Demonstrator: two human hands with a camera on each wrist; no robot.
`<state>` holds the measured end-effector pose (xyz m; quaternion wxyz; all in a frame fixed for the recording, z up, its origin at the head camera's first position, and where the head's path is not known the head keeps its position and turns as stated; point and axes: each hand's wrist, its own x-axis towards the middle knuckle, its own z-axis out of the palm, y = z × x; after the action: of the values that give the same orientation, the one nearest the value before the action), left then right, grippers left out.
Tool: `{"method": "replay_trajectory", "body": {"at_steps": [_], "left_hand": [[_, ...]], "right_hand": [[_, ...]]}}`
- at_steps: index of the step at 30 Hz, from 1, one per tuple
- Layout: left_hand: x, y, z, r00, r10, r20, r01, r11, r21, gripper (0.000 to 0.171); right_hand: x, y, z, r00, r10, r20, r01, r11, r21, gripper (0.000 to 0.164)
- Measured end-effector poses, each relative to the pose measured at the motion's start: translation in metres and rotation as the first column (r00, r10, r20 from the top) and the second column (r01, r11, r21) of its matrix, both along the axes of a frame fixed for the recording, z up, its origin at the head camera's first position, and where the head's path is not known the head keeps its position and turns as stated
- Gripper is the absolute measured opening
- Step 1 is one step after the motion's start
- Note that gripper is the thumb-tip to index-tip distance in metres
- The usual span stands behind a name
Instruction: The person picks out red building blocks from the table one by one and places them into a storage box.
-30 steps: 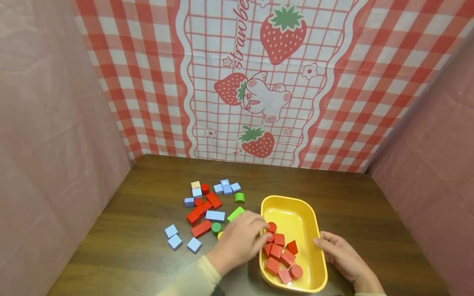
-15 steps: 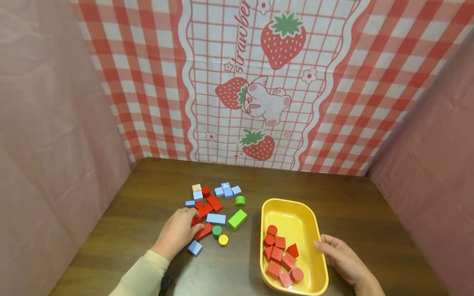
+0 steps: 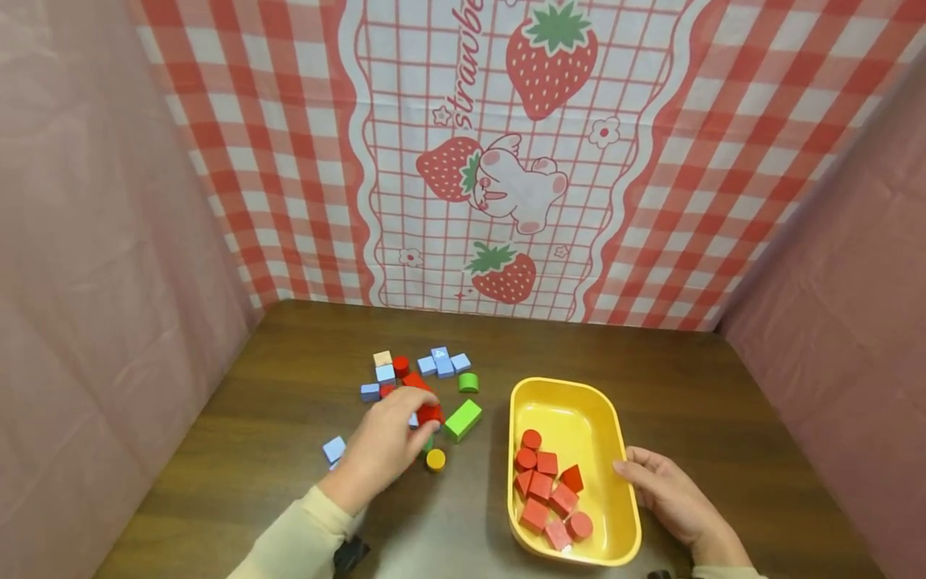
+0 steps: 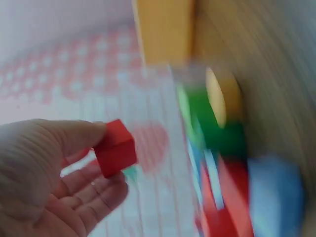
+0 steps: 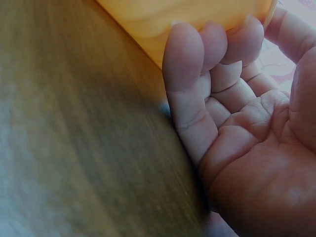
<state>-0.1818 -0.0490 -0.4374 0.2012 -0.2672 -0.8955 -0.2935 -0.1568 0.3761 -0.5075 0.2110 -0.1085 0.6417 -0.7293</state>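
Note:
My left hand (image 3: 382, 441) pinches a red wooden block (image 4: 116, 148) between thumb and fingers, over the scattered blocks on the left of the table. Beyond its fingertips lies a light green block (image 3: 463, 420), with a yellow round block (image 3: 436, 460) closer to me. The left hand hides several blocks beneath it. On the right, my right hand (image 3: 669, 503) grips the side rim of a yellow tray (image 3: 628, 515), thumb over the edge and fingers against the outer wall (image 5: 217, 15). Several red blocks (image 3: 540, 486) lie inside the tray, mostly toward its near left.
Blue blocks (image 3: 443, 363), a natural wood block (image 3: 383, 359) and a red cylinder (image 3: 401, 367) lie farther back. A green arch-shaped block (image 3: 469, 383) sits left of the tray. Another blue block (image 3: 333, 449) is beside the left wrist. A checked strawberry cloth (image 3: 304, 201) hangs behind the table.
My left hand has gone from the tray's left edge to the loose blocks, taken hold of a red one and started back rightward with it. The right hand stays on the tray rim.

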Motion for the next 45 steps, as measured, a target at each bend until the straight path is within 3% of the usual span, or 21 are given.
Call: {"method": "replay_trajectory", "body": {"at_steps": [4,8,12,16,25,30,32,35,39,42,45], "left_hand": [[0.01,0.051,0.003,0.982,-0.189,-0.003,0.189,0.982,0.001,0.028],[0.008,0.097,0.001,0.957,-0.275,0.093,0.282,0.956,-0.083,0.024],[-0.005,0.132,-0.006,0.955,-0.251,0.158,0.281,0.937,-0.208,0.021],[-0.018,0.153,-0.014,0.963,-0.212,0.168,0.257,0.911,-0.322,0.021],[-0.027,0.167,-0.024,0.972,-0.187,0.143,0.23,0.883,-0.408,0.013],[-0.027,0.169,-0.026,0.973,-0.197,0.119,0.23,0.817,-0.528,0.016],[-0.026,0.17,-0.026,0.971,-0.212,0.11,0.237,0.801,-0.55,0.018],[-0.025,0.169,-0.025,0.968,-0.232,0.098,0.248,0.807,-0.536,0.018],[-0.02,0.157,-0.019,0.968,-0.245,0.053,0.239,0.839,-0.488,0.018],[-0.012,0.133,-0.01,0.974,-0.227,0.013,0.21,0.878,-0.429,0.018],[-0.005,0.095,-0.003,0.987,-0.158,-0.034,0.135,0.921,-0.366,0.017]], "right_hand": [[-0.002,0.0,0.002,1.0,-0.005,0.013,0.005,1.0,0.023,0.019],[-0.002,-0.001,0.002,0.999,-0.026,0.025,0.025,0.999,0.045,0.018],[-0.001,-0.001,0.001,0.999,-0.027,0.033,0.025,0.999,0.041,0.018],[0.001,-0.001,0.0,0.999,-0.006,0.033,0.005,1.0,0.027,0.019],[0.002,0.0,0.002,1.0,-0.027,0.016,0.026,0.998,0.05,0.018],[0.003,0.001,0.0,0.999,-0.024,0.025,0.023,0.999,0.046,0.017],[0.004,0.002,0.0,0.999,-0.019,0.027,0.017,0.999,0.038,0.017],[0.005,0.003,0.001,1.0,-0.01,0.021,0.01,0.999,0.033,0.018],[0.004,0.002,0.002,1.0,-0.012,0.016,0.012,0.999,0.035,0.018],[0.003,0.002,0.002,1.0,0.003,0.015,-0.003,1.0,0.029,0.018],[0.001,0.001,0.004,1.0,0.004,0.013,-0.005,1.0,0.025,0.018]]}}
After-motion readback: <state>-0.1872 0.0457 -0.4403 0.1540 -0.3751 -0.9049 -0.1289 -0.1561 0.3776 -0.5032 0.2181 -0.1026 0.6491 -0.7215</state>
